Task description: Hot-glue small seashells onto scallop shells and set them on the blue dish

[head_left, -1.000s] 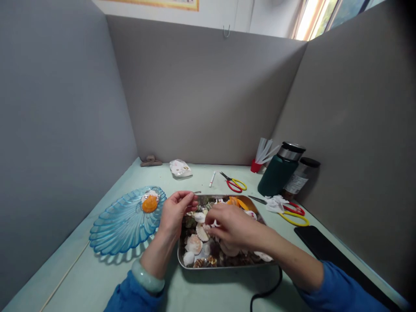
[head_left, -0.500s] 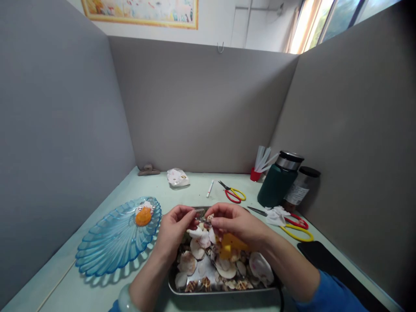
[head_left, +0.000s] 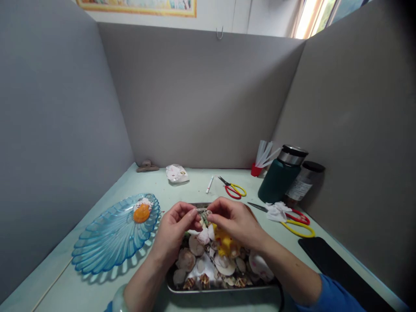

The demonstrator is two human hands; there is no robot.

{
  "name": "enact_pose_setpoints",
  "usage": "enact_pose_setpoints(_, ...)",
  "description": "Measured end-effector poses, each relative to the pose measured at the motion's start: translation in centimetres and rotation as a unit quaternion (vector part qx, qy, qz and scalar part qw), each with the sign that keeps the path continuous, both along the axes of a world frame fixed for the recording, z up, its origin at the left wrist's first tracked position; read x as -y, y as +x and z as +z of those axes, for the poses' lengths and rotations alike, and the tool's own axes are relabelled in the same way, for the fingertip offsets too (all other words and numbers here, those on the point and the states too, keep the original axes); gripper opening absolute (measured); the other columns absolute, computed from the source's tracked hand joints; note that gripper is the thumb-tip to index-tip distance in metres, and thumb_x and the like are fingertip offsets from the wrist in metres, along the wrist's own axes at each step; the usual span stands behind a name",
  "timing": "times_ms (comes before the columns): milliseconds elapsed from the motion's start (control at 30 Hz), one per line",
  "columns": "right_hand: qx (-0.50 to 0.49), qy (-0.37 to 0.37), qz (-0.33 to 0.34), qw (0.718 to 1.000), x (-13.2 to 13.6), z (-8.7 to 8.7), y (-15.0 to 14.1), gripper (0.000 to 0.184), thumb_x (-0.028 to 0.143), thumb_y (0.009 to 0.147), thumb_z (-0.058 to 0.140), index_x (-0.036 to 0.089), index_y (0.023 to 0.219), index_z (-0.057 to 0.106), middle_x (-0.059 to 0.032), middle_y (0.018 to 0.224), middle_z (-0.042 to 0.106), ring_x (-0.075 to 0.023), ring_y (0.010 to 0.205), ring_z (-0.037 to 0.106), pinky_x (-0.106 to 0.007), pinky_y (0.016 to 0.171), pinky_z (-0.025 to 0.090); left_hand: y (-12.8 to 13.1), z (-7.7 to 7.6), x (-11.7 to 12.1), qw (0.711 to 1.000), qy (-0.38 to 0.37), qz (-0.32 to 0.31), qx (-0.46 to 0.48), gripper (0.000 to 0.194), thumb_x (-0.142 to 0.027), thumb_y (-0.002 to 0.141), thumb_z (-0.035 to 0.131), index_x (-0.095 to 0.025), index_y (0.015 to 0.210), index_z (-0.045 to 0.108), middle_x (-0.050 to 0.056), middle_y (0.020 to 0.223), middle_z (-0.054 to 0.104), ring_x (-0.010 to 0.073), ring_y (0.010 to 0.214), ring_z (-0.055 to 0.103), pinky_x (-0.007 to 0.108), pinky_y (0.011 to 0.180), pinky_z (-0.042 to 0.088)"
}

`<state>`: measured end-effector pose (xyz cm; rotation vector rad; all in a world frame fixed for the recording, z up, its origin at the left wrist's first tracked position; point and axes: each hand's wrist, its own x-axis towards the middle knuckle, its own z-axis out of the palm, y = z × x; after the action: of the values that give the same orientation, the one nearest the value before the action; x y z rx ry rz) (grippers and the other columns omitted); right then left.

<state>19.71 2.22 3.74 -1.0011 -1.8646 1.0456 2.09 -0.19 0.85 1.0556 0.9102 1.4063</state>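
Observation:
My left hand [head_left: 182, 219] is closed, with a thin pale stick-like piece [head_left: 202, 209] pinched at its fingertips. Opposite it, my right hand [head_left: 232, 219] pinches a small shell [head_left: 209, 212], partly covered by the fingers. The fingertips of both hands are close together over the far side of a metal tray [head_left: 191, 291]. Inside the tray are many shells: a pale scallop-like shell [head_left: 203, 236], flat white shells [head_left: 225, 265] and brown-striped spiral shells [head_left: 204, 281]. A yellow piece [head_left: 225, 243] lies among them under my right hand.
A blue shell-shaped glass dish [head_left: 113, 238] at left holds an orange shell [head_left: 141, 213]. Scissors [head_left: 234, 190] and a white stick [head_left: 209, 185] lie behind the tray. To the right are larger scissors [head_left: 299, 227], a crumpled tissue [head_left: 277, 212], a green bottle [head_left: 279, 180] and a black phone-like slab [head_left: 341, 268].
The view has tipped slightly downward. My right hand has turned the small shell, so its spotted side no longer shows, and the hands remain close together over the tray.

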Motion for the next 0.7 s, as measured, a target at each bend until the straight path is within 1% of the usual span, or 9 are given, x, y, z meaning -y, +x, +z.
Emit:
enact_pose_setpoints(133, -0.011, 0.018, 0.010, 1.000, -0.3, -0.1, 0.2, 0.012, 0.027, 0.080, 0.063, 0.017, 0.087, 0.063, -0.0008, 0.080, 0.064, -0.0139, 0.074, 0.058, -0.025, 0.065, 0.044, 0.0, 0.2, 0.0, 0.999, 0.001, 0.019, -0.044, 0.017, -0.030, 0.074, 0.071, -0.016, 0.078, 0.062, 0.002, 0.070, 0.068, 0.0120, 0.058, 0.061, 0.022, 0.058, 0.049)
enact_pose_setpoints(300, 0.006, 0.057, -0.022, 0.998, -0.2, -0.2, 0.0, 0.013, 0.030, 0.079, 0.066, 0.018, 0.083, 0.064, 0.0004, 0.074, 0.062, -0.0129, 0.069, 0.055, -0.023, 0.061, 0.042, 0.4, 0.4, 0.2, 0.995, -0.004, 0.045, -0.088, 0.020, -0.033, 0.069, 0.073, -0.016, 0.075, 0.064, 0.002, 0.066, 0.069, 0.0144, 0.060, 0.064, 0.022, 0.058, 0.050)
enact_pose_setpoints(433, 0.000, 0.043, -0.040, 0.998, 0.2, 0.1, -0.2, 0.015, 0.031, 0.080, 0.064, 0.017, 0.084, 0.062, 0.0014, 0.070, 0.060, -0.0115, 0.062, 0.052, -0.022, 0.056, 0.040, 0.8, 0.8, 0.5, 0.992, 0.006, 0.062, -0.108, 0.019, -0.032, 0.068, 0.074, -0.016, 0.073, 0.064, 0.001, 0.061, 0.067, 0.0154, 0.059, 0.064, 0.022, 0.057, 0.050)
enact_pose_setpoints(533, 0.017, 0.037, -0.047, 0.998, 0.5, 0.3, -0.3, 0.013, 0.029, 0.079, 0.064, 0.017, 0.083, 0.061, 0.0015, 0.069, 0.061, -0.0108, 0.061, 0.053, -0.021, 0.054, 0.039, 1.0, 0.9, 0.6, 0.989, 0.020, 0.067, -0.128, 0.017, -0.030, 0.068, 0.074, -0.016, 0.071, 0.065, 0.001, 0.061, 0.067, 0.0152, 0.059, 0.064, 0.022, 0.057, 0.049)
enact_pose_setpoints(700, 0.044, 0.062, -0.065, 0.995, 0.5, 0.2, -0.3, 0.013, 0.029, 0.078, 0.065, 0.017, 0.077, 0.061, 0.0013, 0.068, 0.063, -0.0118, 0.061, 0.054, -0.022, 0.056, 0.039, 1.0, 0.5, 0.6, 0.984, 0.046, 0.064, -0.158, 0.014, -0.030, 0.070, 0.073, -0.017, 0.072, 0.069, 0.003, 0.064, 0.069, 0.0159, 0.062, 0.064, 0.022, 0.059, 0.048)
